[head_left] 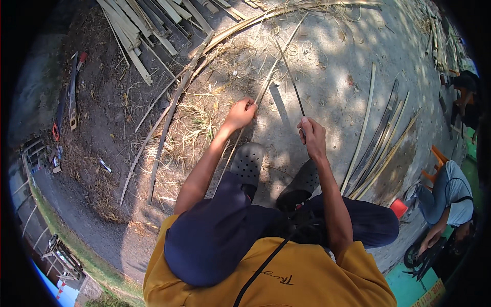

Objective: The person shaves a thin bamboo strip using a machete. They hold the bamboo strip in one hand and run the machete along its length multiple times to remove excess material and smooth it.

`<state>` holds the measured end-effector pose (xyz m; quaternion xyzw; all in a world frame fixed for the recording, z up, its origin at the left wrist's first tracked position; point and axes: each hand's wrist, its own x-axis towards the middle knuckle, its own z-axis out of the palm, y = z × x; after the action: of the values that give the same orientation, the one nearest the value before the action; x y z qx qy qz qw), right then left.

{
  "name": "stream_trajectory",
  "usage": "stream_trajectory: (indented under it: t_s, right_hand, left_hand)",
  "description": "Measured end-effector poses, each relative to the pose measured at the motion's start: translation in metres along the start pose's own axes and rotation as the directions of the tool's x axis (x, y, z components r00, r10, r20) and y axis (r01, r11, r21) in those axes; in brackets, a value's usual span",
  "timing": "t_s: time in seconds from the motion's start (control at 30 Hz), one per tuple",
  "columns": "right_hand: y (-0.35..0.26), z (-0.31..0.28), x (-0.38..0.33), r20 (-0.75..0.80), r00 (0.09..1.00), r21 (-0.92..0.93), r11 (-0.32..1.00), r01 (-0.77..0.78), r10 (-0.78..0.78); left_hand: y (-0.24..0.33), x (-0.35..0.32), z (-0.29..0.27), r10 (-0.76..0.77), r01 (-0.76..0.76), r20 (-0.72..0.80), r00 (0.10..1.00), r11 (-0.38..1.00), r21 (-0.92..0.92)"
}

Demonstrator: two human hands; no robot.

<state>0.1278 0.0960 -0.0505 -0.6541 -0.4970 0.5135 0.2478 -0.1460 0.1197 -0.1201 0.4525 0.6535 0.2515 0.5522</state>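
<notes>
My left hand [240,112] is closed on a long thin bamboo strip [271,71] that runs away from me over the ground toward the upper middle. My right hand [311,134] grips a dark narrow blade or rod [290,77] that points up and away, its tip near the strip. I am seated, with both feet in dark perforated clogs [247,163] on the concrete below my hands. The two hands are about a hand's width apart.
A bundle of split bamboo slats [378,148] lies on the ground to my right. More slats [138,30] are piled at the upper left, with long curved strips [169,117] and dry shavings. Another person [450,197] sits at the right beside an orange stool [439,158].
</notes>
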Motion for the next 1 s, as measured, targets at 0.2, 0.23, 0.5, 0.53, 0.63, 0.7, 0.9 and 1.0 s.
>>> stream_trajectory:
  t_s: [0.2, 0.23, 0.5, 0.53, 0.63, 0.7, 0.9, 1.0]
  right_hand:
    - [0.002, 0.016, 0.0, 0.017, 1.0, -0.095, 0.995, 0.025, -0.024]
    - [0.004, 0.016, 0.0, 0.017, 1.0, -0.096, 0.995, 0.023, -0.022]
    - [0.007, 0.019, -0.009, 0.018, 0.996, -0.311, 0.947, 0.085, -0.083]
    - [0.005, 0.021, -0.01, 0.018, 0.997, -0.309, 0.947, 0.083, -0.082]
    - [0.004, 0.027, -0.011, 0.088, 0.995, -0.337, 0.938, 0.083, -0.057]
    - [0.004, 0.035, -0.011, 0.11, 0.973, -0.414, 0.881, 0.229, -0.201]
    - [-0.008, 0.045, -0.008, 0.138, 0.986, -0.477, 0.866, 0.151, -0.096]
    - [-0.016, 0.046, -0.004, 0.115, 0.992, -0.553, 0.825, 0.115, -0.061]
  left_hand:
    - [-0.004, -0.001, -0.007, -0.094, 0.129, 0.123, 0.988, 0.936, -0.327]
    - [-0.002, -0.002, -0.006, -0.095, 0.131, 0.124, 0.988, 0.935, -0.329]
    - [0.004, -0.023, -0.007, -0.023, 0.031, 0.065, 0.998, 0.993, -0.111]
    - [0.002, -0.025, -0.006, -0.033, 0.052, 0.102, 0.994, 0.979, -0.198]
    - [0.0, -0.03, 0.003, -0.049, 0.084, 0.122, 0.991, 0.951, -0.297]
    - [-0.006, -0.03, 0.007, -0.044, 0.071, 0.1, 0.994, 0.953, -0.294]
    - [-0.01, -0.041, 0.019, -0.079, 0.099, 0.067, 0.995, 0.915, -0.391]
    - [-0.003, -0.049, 0.025, 0.075, -0.103, -0.122, 0.99, 0.967, -0.235]
